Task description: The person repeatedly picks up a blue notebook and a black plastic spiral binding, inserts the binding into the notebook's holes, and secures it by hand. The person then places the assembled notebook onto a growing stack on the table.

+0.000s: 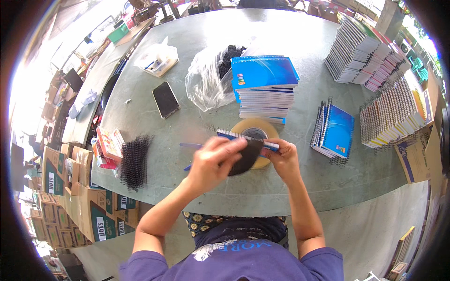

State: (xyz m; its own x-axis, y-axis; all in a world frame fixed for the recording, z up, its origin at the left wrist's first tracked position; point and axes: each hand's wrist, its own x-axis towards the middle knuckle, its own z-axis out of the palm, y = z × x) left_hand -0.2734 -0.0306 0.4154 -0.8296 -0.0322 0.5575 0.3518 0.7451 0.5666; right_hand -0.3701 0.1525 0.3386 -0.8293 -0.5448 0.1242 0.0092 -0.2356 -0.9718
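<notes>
My right hand (284, 159) is closed on the right end of a spiral notebook (226, 134), which is tilted edge-on with its row of holes and black coil upward. At the left end of this edge, loose coil sticks out. My left hand (214, 159) lies across the notebook's near side, fingers bent and smeared by motion, so its grip is unclear. A dark flap (247, 158), perhaps a cover, hangs between the hands. Under them a wide roll of clear tape (240, 125) rests on the table. A blue pen (191, 145) is partly hidden by my left hand.
Ahead stands a stack of blue notebooks (265, 75) beside a plastic bag (206, 79) of black coils. Bound notebooks (333, 129) and taller stacks (391, 114) are at right. Black coils (135, 161), a phone (166, 99) and a plastic tub (159, 60) lie left.
</notes>
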